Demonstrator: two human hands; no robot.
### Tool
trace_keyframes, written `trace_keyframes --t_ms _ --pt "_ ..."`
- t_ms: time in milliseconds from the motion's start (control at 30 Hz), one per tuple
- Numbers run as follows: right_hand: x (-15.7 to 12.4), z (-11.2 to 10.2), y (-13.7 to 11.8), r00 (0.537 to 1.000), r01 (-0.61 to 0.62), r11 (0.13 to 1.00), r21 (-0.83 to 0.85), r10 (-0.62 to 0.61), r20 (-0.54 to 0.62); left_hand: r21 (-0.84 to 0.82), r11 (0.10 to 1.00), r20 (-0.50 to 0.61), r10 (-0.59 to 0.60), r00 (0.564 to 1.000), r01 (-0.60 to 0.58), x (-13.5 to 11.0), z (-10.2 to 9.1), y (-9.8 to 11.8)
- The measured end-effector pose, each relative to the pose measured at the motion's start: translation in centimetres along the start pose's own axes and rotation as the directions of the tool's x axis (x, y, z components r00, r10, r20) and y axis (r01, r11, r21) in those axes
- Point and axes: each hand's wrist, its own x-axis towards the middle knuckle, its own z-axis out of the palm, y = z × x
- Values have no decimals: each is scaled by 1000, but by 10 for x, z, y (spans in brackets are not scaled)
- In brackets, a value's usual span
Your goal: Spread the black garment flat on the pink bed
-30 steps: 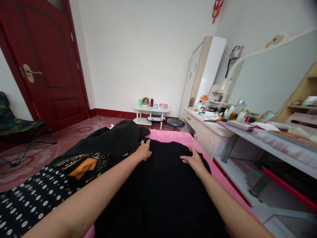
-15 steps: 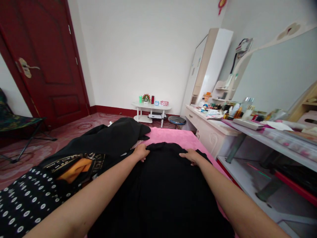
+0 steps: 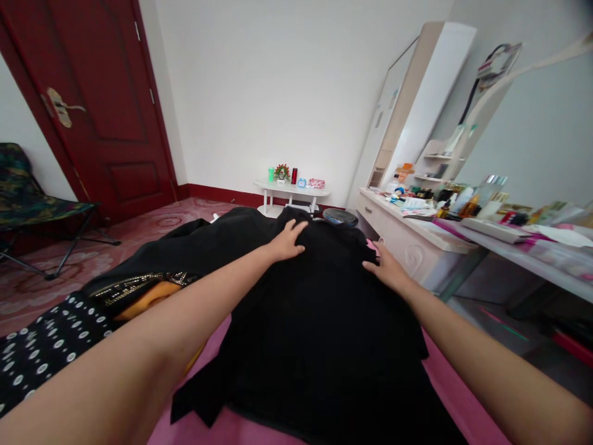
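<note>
A black garment [image 3: 324,334], which looks like a long-sleeved top, lies spread over a pink cover [image 3: 210,353]. My left hand [image 3: 288,242] rests on its far left part with the fingers spread. At the far right edge of the cloth is my right hand [image 3: 386,266], thumb and fingers apart. Neither hand grips the fabric. To the left, more dark clothing [image 3: 217,238] is heaped, including a piece with gold trim [image 3: 134,287], an orange cloth [image 3: 151,300] and a black cloth with white dots [image 3: 53,340].
Bottles and small items crowd the dressing table [image 3: 417,227] and desk at right. A round stool [image 3: 340,216] and a low white table [image 3: 291,187] stand beyond the bed. A camouflage folding chair [image 3: 41,201] is at left, before the red door [image 3: 106,117].
Both hands have let go of the garment's far edge and opened. The garment has moved farther away and lies flatter, its near hem and a left sleeve end now showing.
</note>
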Motion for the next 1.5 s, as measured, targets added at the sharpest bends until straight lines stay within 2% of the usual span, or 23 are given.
trace_keyframes --t_ms 67,133,267,367,400,467,533,667,767,833,900,1000,1033,1100,1167,1233,1267,1333,1367,1400,1433,1467,1500 --pt "-39 1 10 984 99 990 -97 -83 155 62 996 233 44 972 -60 -33 10 4" --pt "-79 -2 15 958 191 973 -125 -157 241 85 984 393 113 912 -159 -70 11 14" --pt "-154 -22 2 885 231 970 -74 -178 430 57 935 563 259 785 -349 -132 -4 46" --pt "-201 -46 -21 793 232 971 -55 -156 588 44 887 646 326 690 -460 -163 -14 62" --pt "-215 -54 -28 753 255 965 -57 -162 638 53 879 652 330 683 -474 -170 -15 64" --pt "-237 -67 -40 681 314 946 -75 -170 712 103 880 622 306 720 -463 -181 -17 64" --pt "-252 -74 -48 649 361 926 -109 -166 742 168 886 593 261 762 -433 -188 -20 62" --pt "-258 -66 -58 718 426 881 -205 -191 669 247 889 568 189 801 -385 -194 -33 62" --pt "-249 -58 -64 744 478 835 -270 -222 630 328 854 580 156 800 -404 -197 -49 66" --pt "-240 -62 -68 753 489 830 -269 -246 610 392 819 600 119 791 -420 -201 -63 68" --pt "-231 -77 -72 779 470 847 -249 -266 567 419 814 599 86 796 -403 -206 -81 71" --pt "-222 -114 -84 820 424 879 -218 -270 505 343 883 570 75 818 -320 -217 -115 82" --pt "-221 -127 -90 822 413 887 -204 -268 502 294 912 569 74 819 -287 -222 -126 87" --pt "-226 -148 -100 807 402 899 -176 -256 533 191 953 605 74 793 -235 -234 -141 96" --pt "-239 -156 -106 771 390 903 -180 -213 600 122 968 655 86 751 -218 -247 -143 103" --pt "-258 -155 -106 732 363 905 -224 -128 669 131 959 716 85 693 -252 -259 -132 106" --pt "-267 -152 -105 709 345 905 -250 -77 701 147 946 764 76 641 -288 -263 -123 107" --pt "-280 -149 -104 642 308 909 -279 18 766 146 927 866 49 497 -345 -265 -105 111" --pt "-283 -148 -104 596 281 919 -276 58 801 132 928 908 28 417 -349 -263 -97 115" --pt "-283 -148 -106 536 240 936 -257 92 839 115 936 934 12 357 -333 -257 -92 120" --pt "-279 -148 -108 464 181 958 -222 116 878 98 947 944 10 330 -306 -249 -88 127" --pt "-272 -147 -109 392 105 979 -176 122 912 73 957 941 27 336 -280 -239 -85 135" --pt "-262 -144 -110 348 27 992 -123 106 932 40 964 928 62 368 -264 -226 -81 143"
